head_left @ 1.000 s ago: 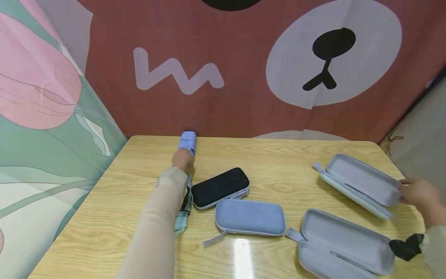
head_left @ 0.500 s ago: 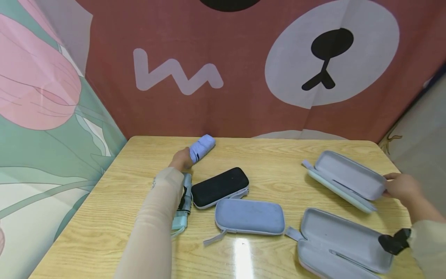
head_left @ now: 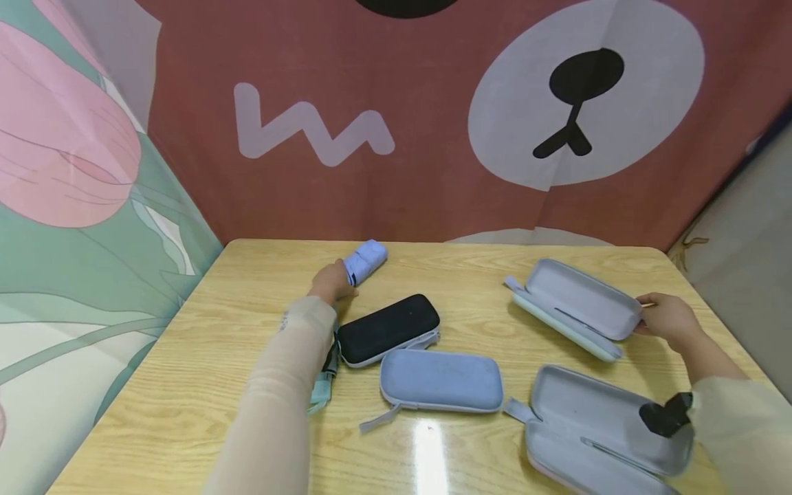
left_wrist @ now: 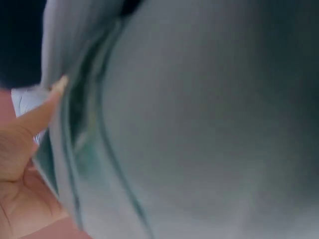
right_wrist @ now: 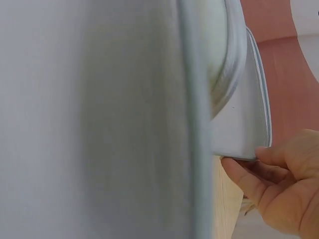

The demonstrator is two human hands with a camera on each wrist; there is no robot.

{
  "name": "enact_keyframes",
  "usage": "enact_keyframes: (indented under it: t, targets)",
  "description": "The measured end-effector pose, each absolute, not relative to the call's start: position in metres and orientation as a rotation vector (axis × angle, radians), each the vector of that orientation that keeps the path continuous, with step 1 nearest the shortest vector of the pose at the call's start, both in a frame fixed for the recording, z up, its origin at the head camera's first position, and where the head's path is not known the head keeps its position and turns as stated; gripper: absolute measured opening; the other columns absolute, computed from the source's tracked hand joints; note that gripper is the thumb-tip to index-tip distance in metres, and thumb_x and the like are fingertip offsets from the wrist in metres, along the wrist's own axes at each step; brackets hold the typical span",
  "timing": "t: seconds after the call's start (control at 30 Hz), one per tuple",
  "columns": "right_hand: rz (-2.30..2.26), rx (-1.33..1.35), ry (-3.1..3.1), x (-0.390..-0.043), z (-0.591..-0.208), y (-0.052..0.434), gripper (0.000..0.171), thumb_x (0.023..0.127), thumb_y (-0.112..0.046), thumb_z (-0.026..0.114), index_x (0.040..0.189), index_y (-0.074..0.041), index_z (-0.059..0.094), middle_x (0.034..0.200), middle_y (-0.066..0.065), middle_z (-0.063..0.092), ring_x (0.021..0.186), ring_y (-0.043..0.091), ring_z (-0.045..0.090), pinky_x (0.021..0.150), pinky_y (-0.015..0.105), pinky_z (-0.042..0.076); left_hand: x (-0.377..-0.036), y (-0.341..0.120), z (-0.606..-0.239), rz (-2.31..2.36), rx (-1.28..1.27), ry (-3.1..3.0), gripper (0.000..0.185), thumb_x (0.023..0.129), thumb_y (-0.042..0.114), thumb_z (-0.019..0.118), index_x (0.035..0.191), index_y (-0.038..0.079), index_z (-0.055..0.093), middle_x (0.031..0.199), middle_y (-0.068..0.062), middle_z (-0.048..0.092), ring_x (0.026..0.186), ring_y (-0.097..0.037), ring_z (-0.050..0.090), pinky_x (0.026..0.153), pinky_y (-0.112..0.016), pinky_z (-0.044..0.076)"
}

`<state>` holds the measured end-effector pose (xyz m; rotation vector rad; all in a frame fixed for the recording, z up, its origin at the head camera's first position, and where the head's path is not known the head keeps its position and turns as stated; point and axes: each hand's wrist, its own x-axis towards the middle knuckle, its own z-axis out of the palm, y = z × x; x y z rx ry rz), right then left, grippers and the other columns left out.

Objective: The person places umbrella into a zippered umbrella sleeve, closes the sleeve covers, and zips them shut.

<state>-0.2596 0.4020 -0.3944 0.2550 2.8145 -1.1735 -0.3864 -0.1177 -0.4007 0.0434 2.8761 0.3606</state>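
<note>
My left hand (head_left: 332, 280) grips the near end of a lavender-blue folded umbrella (head_left: 368, 260) close to the table's back edge. In the left wrist view the left hand (left_wrist: 22, 174) is at the left, and blurred grey-green fabric fills most of the picture. On the right, my right hand (head_left: 671, 320) pinches the right end of an open pencil case (head_left: 578, 295), grey inside with a pale mint shell. Its lid corner (right_wrist: 239, 124) sits between thumb and fingers of the right hand (right_wrist: 286, 184) in the right wrist view.
A second open grey pencil case (head_left: 594, 440) lies under the right forearm, near the front. Closed black (head_left: 390, 330) and blue (head_left: 442, 381) cases lie mid-table, touching. Partly hidden by my left sleeve is a teal folded umbrella (head_left: 323, 388). A printed cloth (head_left: 433, 192) hangs behind the table.
The open mint case, held in my right hand, has moved left and slightly back. The lavender-blue umbrella has swung from pointing straight back to slanting rightward, in my left hand.
</note>
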Motion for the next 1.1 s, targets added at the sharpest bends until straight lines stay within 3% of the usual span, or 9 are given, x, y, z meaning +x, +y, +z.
enact_keyframes:
  t: [0.1,0.37,0.57,0.8,1.1]
  targets:
    - [-1.233,0.196,2.791,-0.261,-0.394,0.392,0.038,0.084,0.005,0.032,0.111,0.029,0.026,0.098,0.042,0.038,0.070,0.020,0.056,0.063,0.030,0.050,-0.384,-0.109,-0.401,0.299,-0.044,2.909,0.077,0.072,0.036,0.068,0.125,-0.005,0.030,0.110,-0.021,0.051,0.095,-0.030,0.052,0.074,-0.043,0.044]
    - [-1.322,0.106,2.723,-0.267,-0.396,0.376,0.041,0.088,0.003,0.031,0.117,0.029,0.020,0.110,0.044,0.032,0.083,0.029,0.055,0.072,0.036,0.047,-0.381,-0.100,-0.400,0.316,-0.097,2.890,0.060,0.081,0.023,0.061,0.125,-0.005,0.032,0.117,-0.019,0.045,0.102,-0.031,0.047,0.076,-0.046,0.042]
    - [-1.390,0.097,2.635,-0.271,-0.397,0.370,0.045,0.088,0.004,0.034,0.121,0.028,0.014,0.113,0.044,0.028,0.082,0.021,0.055,0.075,0.036,0.046,-0.380,-0.103,-0.399,0.326,-0.015,2.902,0.049,0.074,0.020,0.067,0.112,-0.003,0.047,0.106,-0.018,0.052,0.091,-0.027,0.051,0.068,-0.039,0.046]
    - [-1.424,0.114,2.575,-0.274,-0.396,0.362,0.048,0.088,0.004,0.035,0.123,0.025,0.011,0.118,0.043,0.022,0.086,0.023,0.054,0.078,0.036,0.045,-0.381,-0.099,-0.398,0.312,0.094,2.884,0.060,0.072,0.018,0.064,0.122,-0.002,0.039,0.111,-0.019,0.048,0.092,-0.029,0.050,0.070,-0.041,0.044]
    - [-1.453,0.047,2.582,-0.276,-0.396,0.351,0.044,0.088,0.006,0.035,0.122,0.025,0.015,0.117,0.041,0.026,0.089,0.028,0.053,0.077,0.037,0.045,-0.380,-0.094,-0.403,0.279,0.248,2.903,0.052,0.078,0.014,0.056,0.124,-0.002,0.038,0.113,-0.018,0.049,0.099,-0.030,0.049,0.075,-0.040,0.043]
